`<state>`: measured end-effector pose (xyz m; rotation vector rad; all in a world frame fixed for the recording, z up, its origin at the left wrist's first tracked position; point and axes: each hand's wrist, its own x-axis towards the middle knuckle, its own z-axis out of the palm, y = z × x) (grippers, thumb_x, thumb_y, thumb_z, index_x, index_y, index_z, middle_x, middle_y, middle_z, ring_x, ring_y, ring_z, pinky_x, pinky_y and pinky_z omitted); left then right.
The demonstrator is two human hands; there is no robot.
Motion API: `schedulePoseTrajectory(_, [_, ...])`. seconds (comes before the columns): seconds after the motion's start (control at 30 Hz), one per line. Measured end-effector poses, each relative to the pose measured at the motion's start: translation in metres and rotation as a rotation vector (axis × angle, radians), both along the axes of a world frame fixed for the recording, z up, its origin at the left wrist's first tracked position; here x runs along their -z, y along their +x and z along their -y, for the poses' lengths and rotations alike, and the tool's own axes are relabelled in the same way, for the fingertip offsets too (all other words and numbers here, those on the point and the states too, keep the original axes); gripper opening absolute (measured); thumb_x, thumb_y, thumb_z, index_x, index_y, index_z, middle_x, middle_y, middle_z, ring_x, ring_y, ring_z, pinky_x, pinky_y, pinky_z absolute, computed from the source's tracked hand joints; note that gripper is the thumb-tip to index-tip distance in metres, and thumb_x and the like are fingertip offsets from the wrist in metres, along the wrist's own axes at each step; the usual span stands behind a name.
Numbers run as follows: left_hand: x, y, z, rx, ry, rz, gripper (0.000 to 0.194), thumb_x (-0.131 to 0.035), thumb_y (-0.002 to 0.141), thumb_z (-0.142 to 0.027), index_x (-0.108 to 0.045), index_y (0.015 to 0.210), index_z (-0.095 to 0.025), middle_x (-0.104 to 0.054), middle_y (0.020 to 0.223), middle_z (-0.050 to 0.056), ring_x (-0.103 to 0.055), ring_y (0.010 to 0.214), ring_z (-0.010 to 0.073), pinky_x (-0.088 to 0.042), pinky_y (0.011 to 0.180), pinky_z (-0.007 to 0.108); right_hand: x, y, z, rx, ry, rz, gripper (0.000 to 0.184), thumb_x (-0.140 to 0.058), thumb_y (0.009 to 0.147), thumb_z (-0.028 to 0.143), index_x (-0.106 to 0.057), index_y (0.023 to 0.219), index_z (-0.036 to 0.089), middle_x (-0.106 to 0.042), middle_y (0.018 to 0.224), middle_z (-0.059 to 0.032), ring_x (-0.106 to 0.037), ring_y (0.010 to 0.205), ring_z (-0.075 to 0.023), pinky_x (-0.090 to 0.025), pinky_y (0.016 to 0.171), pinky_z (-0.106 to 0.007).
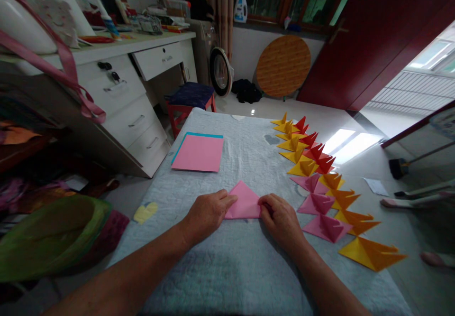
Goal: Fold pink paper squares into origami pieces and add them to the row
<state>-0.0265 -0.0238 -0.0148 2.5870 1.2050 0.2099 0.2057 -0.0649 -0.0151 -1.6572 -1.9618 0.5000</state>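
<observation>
A pink paper (244, 200) folded into a triangle lies on the pale quilted table cover (227, 264) in front of me. My left hand (208, 211) presses on its left corner with the fingers bent and close together. My right hand (280, 218) pinches its right corner with curled fingers. Both forearms reach in from the bottom edge.
A stack of flat pink sheets over a blue one (199, 152) lies at the far left of the table. Two rows of several folded paper pieces, yellow, red, orange and pink (320, 183), run along the right side. A white desk with drawers (135, 97) stands left, a red stool (188, 100) beyond.
</observation>
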Motion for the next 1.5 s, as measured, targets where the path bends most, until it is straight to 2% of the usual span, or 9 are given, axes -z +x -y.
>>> schedulePoseTrajectory(0.5, [0.0003,0.0039,-0.0003,-0.065,-0.021,-0.032,0.033,-0.036,0.102,-0.022,-0.061,0.122,-0.02,-0.068,0.103,0.007,-0.067,0.084,0.0191,-0.055,0.075,0.031,0.0001,0.0002,-0.0009,0.005,-0.014,-0.025,0.016,-0.048,0.089,0.016,-0.064,0.091,0.019,-0.065,0.085,-0.0043,-0.061,0.082,-0.0198,-0.044,0.076,-0.031])
schedulePoseTrajectory(0.7, [-0.0033,0.0041,-0.0006,-0.062,-0.044,-0.042,0.032,-0.038,0.101,-0.02,-0.062,0.122,-0.019,-0.068,0.104,0.007,-0.067,0.086,0.0192,-0.055,0.077,0.031,-0.0007,-0.0004,-0.0011,0.015,0.0,-0.005,0.017,-0.048,0.088,0.016,-0.065,0.09,0.02,-0.066,0.084,-0.0043,-0.062,0.08,-0.0193,-0.044,0.074,-0.03])
schedulePoseTrajectory(0.97, [-0.0005,0.0034,-0.0005,-0.057,-0.031,-0.043,0.032,-0.043,0.099,-0.018,-0.06,0.126,-0.02,-0.067,0.104,0.006,-0.067,0.086,0.02,-0.056,0.077,0.032,0.0006,-0.0011,-0.0016,0.013,-0.002,-0.019,0.019,-0.046,0.089,0.017,-0.065,0.091,0.019,-0.067,0.085,-0.0047,-0.062,0.081,-0.019,-0.044,0.076,-0.03])
schedulePoseTrajectory(1.2, [-0.0032,0.0033,0.0003,-0.021,0.022,-0.066,0.031,-0.048,0.097,-0.018,-0.063,0.124,-0.024,-0.065,0.093,0.002,-0.065,0.076,0.0176,-0.054,0.069,0.029,0.0011,-0.0003,-0.0018,0.006,-0.019,0.004,0.018,-0.047,0.088,0.018,-0.064,0.09,0.019,-0.065,0.084,-0.0042,-0.061,0.081,-0.0192,-0.043,0.075,-0.03])
schedulePoseTrajectory(1.5, [0.0,0.0026,0.0017,0.069,0.123,-0.047,0.027,-0.052,0.096,-0.014,-0.063,0.119,-0.021,-0.067,0.094,0.003,-0.065,0.084,0.0184,-0.054,0.074,0.03,0.0007,-0.0006,-0.0014,0.004,-0.005,0.01,0.018,-0.047,0.087,0.017,-0.064,0.089,0.018,-0.065,0.082,-0.0041,-0.06,0.078,-0.0189,-0.042,0.074,-0.03])
